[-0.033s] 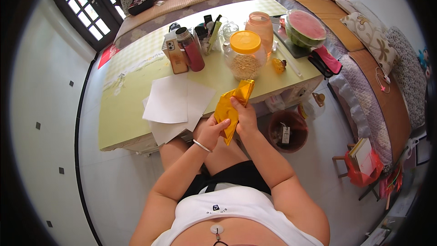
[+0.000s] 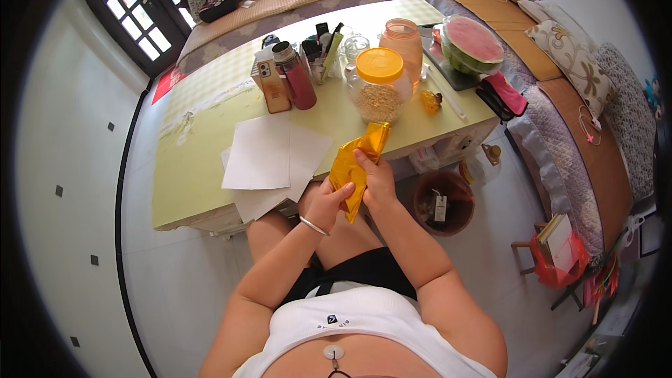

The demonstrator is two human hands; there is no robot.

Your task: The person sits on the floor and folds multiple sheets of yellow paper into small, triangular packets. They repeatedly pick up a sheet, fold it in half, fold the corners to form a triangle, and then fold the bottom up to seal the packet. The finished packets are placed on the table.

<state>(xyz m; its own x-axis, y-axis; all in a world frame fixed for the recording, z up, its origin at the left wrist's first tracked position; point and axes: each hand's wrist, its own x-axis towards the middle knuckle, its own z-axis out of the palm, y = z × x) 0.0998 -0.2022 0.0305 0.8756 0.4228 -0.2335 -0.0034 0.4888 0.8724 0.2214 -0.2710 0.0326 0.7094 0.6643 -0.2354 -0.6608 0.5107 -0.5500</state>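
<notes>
Two hands (image 2: pixel 329 208) (image 2: pixel 379 183) grip the shiny gold foil (image 2: pixel 346 168) between them, its far end jutting beyond both.

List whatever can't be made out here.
In the head view:
Fingertips of left hand and right hand, except thumbs: hidden by folded gold foil.
Foil's underside: faces away.
Part of the lower white paper: covered by the upper sheet.
Contents of the reddish-brown wastebasket: too dim and small.

The foil (image 2: pixel 344 166) looks metallic, glossy and creased. The sheets (image 2: pixel 259 154) are smooth, matt paper; the jar (image 2: pixel 378 100) is clear, shiny plastic, its lid (image 2: pixel 379 64) smooth plastic. The bangle (image 2: pixel 314 226) gleams like polished metal. The quilt (image 2: pixel 542 143) is matt cloth.
</notes>
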